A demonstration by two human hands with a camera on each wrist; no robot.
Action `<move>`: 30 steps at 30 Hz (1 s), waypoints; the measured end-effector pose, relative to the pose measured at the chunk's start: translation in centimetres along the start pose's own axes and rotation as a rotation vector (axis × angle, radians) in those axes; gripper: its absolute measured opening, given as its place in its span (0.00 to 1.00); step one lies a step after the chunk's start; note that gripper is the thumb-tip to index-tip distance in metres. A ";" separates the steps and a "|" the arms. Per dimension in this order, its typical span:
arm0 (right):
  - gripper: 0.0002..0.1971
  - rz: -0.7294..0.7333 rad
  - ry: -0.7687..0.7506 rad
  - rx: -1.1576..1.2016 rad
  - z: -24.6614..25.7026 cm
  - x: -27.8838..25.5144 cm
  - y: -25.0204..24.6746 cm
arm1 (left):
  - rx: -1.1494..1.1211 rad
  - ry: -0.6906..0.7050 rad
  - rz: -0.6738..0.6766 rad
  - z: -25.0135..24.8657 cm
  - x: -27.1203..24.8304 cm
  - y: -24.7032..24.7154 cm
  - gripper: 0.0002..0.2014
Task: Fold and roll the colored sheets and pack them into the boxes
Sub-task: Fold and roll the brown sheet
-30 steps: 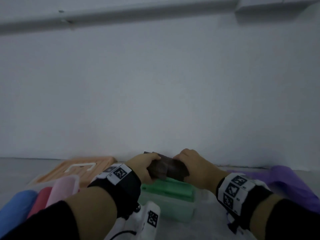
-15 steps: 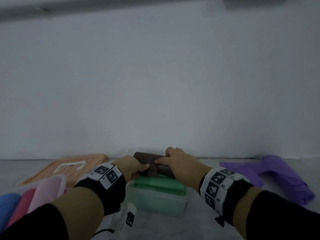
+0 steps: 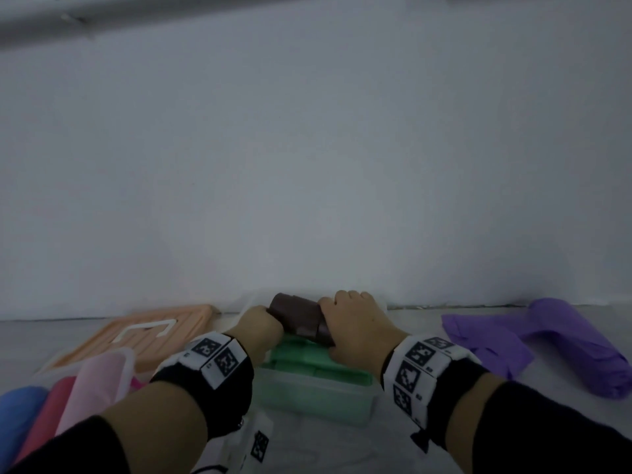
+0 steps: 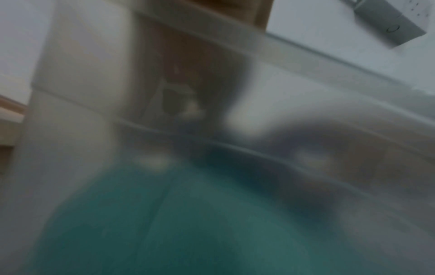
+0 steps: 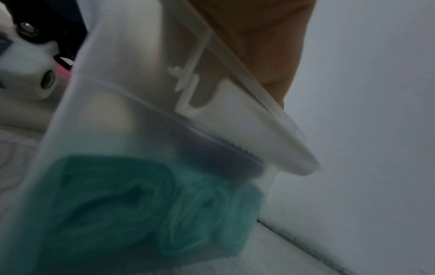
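A dark brown rolled sheet (image 3: 297, 318) lies over the far side of a translucent box (image 3: 318, 401) that holds green rolls (image 3: 307, 359). My left hand (image 3: 261, 323) grips the roll's left end and my right hand (image 3: 352, 323) grips its right end, fingers curled over it. Both wrist views look through the box wall: the green rolls (image 5: 122, 201) show at the bottom with a dark shape (image 5: 223, 163) above them, and the left wrist view is a blur of green (image 4: 176, 223). My fingertips are hidden in every view.
An orange lid (image 3: 143, 333) lies at the left by the wall. A second box at the near left holds pink (image 3: 92, 388), red (image 3: 51, 408) and blue (image 3: 17, 419) rolls. A loose purple sheet (image 3: 547, 340) lies at the right. The white wall stands close behind.
Both hands have carried the brown roll away from me and lower, toward the far side of the green-filled box. The roll looks tighter than a second ago.
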State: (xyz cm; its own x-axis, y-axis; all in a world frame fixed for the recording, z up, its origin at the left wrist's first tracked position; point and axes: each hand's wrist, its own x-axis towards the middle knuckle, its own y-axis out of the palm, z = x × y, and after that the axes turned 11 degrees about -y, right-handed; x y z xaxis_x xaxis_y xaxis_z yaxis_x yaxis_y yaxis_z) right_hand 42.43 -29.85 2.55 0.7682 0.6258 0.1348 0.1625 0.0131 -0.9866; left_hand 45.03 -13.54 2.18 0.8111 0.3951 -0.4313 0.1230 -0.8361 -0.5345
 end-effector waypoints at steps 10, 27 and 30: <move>0.27 -0.049 0.109 0.118 0.5 -0.3 -0.3 | -0.405 -0.112 0.426 -0.1 -2.3 -0.8 0.07; 0.28 -0.175 0.125 0.192 0.2 -0.3 0.0 | -0.315 -0.154 0.324 -1.1 -2.0 0.5 0.11; 0.28 -0.169 0.115 0.195 0.2 -0.2 0.0 | -0.489 -0.219 0.349 -1.1 -2.0 0.9 0.15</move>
State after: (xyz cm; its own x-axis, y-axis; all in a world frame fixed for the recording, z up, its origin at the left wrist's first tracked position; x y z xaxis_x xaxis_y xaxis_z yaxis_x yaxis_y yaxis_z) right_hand 42.16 -29.86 2.46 0.8072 0.5099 0.2972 0.1803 0.2664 -0.9468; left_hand 44.18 -15.53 3.33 0.7214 0.0938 -0.6861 0.1614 -0.9863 0.0349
